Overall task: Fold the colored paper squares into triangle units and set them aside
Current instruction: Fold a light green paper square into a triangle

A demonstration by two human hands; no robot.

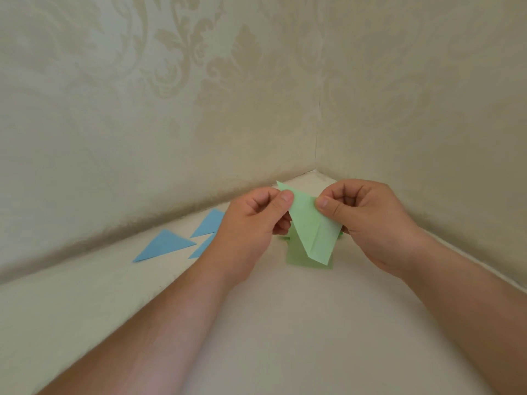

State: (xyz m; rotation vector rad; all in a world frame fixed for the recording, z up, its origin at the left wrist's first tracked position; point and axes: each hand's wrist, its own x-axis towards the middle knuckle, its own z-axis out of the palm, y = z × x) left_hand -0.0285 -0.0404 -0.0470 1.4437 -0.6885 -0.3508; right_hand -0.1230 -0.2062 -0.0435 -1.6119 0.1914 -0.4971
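The folded green paper (pixel 312 229), pinched between the left hand (pixel 251 223) and right hand (pixel 368 220), is thin, matt paper with sharp creases, and the green paper stack (pixel 296 259) beneath it looks equally flat and dull. The three blue triangle units (pixel 164 245) are matt, smooth paper too, with crisp edges. They lie on an off-white tabletop (pixel 271 323) with a smooth, faintly satin finish, while the wallpaper (pixel 171 95) behind is cream paper with a slightly raised, softly sheened damask pattern.

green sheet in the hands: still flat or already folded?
Folded. The green paper shows crease lines and a layered flap, tapering to points, pinched by left hand and right hand above the table.
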